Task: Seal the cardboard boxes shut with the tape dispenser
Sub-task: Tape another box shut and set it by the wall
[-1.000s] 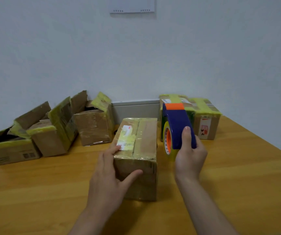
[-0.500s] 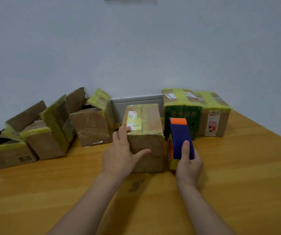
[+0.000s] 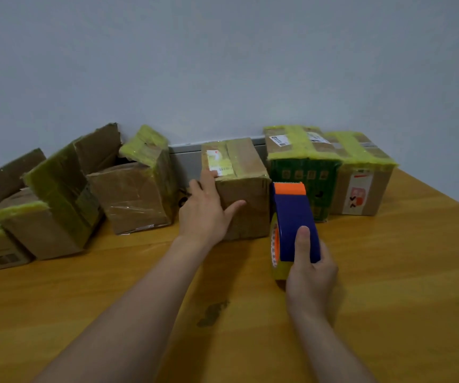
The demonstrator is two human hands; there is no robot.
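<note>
A blue, orange-tipped tape dispenser (image 3: 294, 217) is gripped by the right hand (image 3: 310, 272) beside a brown box (image 3: 246, 194) pressed by spread fingers (image 3: 208, 180) of the left hand (image 3: 205, 217), on a wooden table (image 3: 402, 272) under a grey wall (image 3: 222, 64).

A closed middle box (image 3: 239, 189) is seen standing on the wooden bench (image 3: 402, 272) near the grey wall (image 3: 222, 64). The left hand (image 3: 206, 214) is laid against its near left corner, fingers straight and thumb spread across the front face. A blue and orange tape dispenser (image 3: 292, 217) is gripped upright by the right hand (image 3: 310, 272), just right of that box. A green box (image 3: 303, 167) and a brown box (image 3: 361, 186), both taped yellow, are placed to the right. Open boxes (image 3: 131, 194) are crowded at the left.
</note>
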